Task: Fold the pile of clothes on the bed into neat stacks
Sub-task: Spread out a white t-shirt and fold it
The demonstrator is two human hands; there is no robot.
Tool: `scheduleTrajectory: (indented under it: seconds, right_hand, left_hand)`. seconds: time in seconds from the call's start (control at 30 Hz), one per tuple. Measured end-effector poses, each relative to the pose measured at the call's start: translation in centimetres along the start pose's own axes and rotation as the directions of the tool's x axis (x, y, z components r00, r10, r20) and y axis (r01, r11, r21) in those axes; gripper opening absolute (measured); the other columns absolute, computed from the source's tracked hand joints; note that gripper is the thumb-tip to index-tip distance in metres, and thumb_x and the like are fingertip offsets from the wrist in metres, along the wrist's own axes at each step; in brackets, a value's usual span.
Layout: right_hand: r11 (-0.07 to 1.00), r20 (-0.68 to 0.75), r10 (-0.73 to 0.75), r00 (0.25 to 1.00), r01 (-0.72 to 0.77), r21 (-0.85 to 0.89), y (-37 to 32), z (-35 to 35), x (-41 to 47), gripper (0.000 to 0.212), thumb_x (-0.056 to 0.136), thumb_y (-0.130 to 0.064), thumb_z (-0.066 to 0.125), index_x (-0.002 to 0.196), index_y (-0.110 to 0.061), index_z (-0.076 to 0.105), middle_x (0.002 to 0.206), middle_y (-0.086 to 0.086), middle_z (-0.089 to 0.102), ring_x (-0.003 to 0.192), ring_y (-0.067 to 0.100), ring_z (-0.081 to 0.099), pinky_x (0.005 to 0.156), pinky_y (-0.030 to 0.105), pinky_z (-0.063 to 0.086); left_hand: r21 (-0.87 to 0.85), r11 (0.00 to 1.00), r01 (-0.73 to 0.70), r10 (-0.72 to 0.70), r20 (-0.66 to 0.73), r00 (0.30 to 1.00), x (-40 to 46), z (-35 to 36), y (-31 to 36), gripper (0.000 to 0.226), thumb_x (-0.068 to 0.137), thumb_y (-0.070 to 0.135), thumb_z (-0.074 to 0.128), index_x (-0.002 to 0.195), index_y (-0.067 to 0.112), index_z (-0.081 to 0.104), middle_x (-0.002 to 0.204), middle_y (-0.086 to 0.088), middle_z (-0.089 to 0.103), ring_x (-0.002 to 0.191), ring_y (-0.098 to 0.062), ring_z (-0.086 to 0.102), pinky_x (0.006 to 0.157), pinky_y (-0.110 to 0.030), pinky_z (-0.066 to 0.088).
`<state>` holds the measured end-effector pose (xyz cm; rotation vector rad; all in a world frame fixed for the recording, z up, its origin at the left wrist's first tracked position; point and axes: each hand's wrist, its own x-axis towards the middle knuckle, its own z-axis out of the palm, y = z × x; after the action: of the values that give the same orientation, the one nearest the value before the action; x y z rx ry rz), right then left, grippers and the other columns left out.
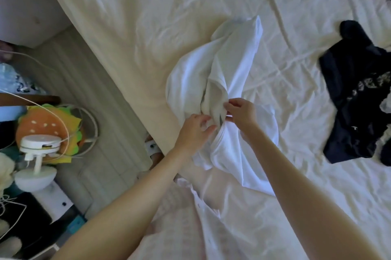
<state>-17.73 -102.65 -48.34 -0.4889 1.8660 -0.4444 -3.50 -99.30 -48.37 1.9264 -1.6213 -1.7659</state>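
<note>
Now both hands' fingers (206, 127) pinch the bunched white garment (230, 82) between them.

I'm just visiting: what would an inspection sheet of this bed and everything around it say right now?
Surface: bed sheet, cream, wrinkled.
Job's things: white garment, bunched, unfolded; dark printed garment, crumpled, apart from it.
Clutter: burger-shaped cushion beside the bed.
Hands: left hand and right hand both pinch the white garment.
Cables: white cord runs over the cushion.
Surroundings: white lamp, striped floor.
</note>
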Motion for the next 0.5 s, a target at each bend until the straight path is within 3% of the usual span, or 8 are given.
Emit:
scheduleTrajectory:
  seconds: [0.07,0.13,0.23,0.33,0.4,0.5]
  right_hand:
    - [0.994,0.048,0.004,0.999,-0.01,0.111,-0.3,-0.3,-1.2,0.013,0.09,-0.004,0.057,0.08,-0.01,0.062,0.084,0.012,0.067,0.077,0.023,0.067,0.069,0.03,0.057]
    - [0.989,0.056,-0.013,0.998,0.005,0.147,-0.4,-0.5,-2.0,0.01,0.089,-0.005,0.057,0.082,-0.009,0.062,0.085,0.013,0.068,0.082,0.026,0.068,0.073,0.032,0.057]
    - [0.984,0.025,-0.027,0.999,0.022,0.177,-0.8,-0.8,-2.3,0.007,0.088,-0.003,0.055,0.088,-0.005,0.061,0.089,0.016,0.067,0.083,0.026,0.067,0.075,0.033,0.057]
    - [0.978,-0.049,0.032,0.998,-0.021,0.206,-1.3,-1.7,-1.8,0.02,0.085,0.0,0.049,0.102,0.001,0.06,0.091,0.018,0.064,0.084,0.028,0.063,0.08,0.036,0.056]
    - [0.989,-0.096,0.051,0.994,-0.036,0.146,-1.7,-2.1,-1.5,0.024,0.086,-0.004,0.051,0.108,0.001,0.061,0.089,0.015,0.066,0.081,0.027,0.065,0.075,0.032,0.058]
    - [0.992,-0.175,-0.074,0.982,0.054,-0.113,-2.6,-1.7,-1.6,0.019,0.087,-0.012,0.055,0.097,-0.003,0.067,0.071,0.004,0.063,0.066,0.017,0.062,0.057,0.022,0.054]
  left_hand:
    - [-0.082,0.995,0.051,-0.046,0.053,0.997,-0.3,0.4,0.6,0.042,0.084,0.029,0.068,0.121,0.011,0.06,0.113,-0.005,0.054,0.092,-0.013,0.052,0.077,-0.013,0.033]
    - [-0.118,0.991,0.069,-0.057,0.104,0.993,-0.7,1.2,1.0,0.028,0.081,0.029,0.07,0.1,0.009,0.064,0.097,0.0,0.055,0.082,-0.01,0.051,0.073,-0.018,0.035]
    - [-0.096,0.993,0.072,-0.055,0.17,0.984,-1.5,2.3,1.1,0.033,0.084,0.028,0.065,0.079,-0.003,0.054,0.075,-0.005,0.053,0.068,-0.013,0.047,0.062,-0.023,0.033]
    - [-0.086,0.996,0.039,-0.02,0.203,0.979,-2.2,2.1,0.6,0.031,0.088,0.027,0.06,0.067,0.008,0.047,0.062,0.002,0.045,0.057,-0.009,0.038,0.054,-0.019,0.028]
    - [-0.096,0.995,-0.027,0.046,0.201,0.979,-2.9,1.3,0.6,0.039,0.089,0.026,0.058,0.059,0.017,0.034,0.055,0.008,0.034,0.05,-0.006,0.03,0.05,-0.019,0.024]
    - [-0.084,0.987,-0.136,0.148,0.155,0.977,-4.0,-0.7,1.4,0.042,0.089,0.022,0.057,0.058,0.019,0.029,0.053,0.009,0.028,0.049,-0.006,0.027,0.051,-0.021,0.024]
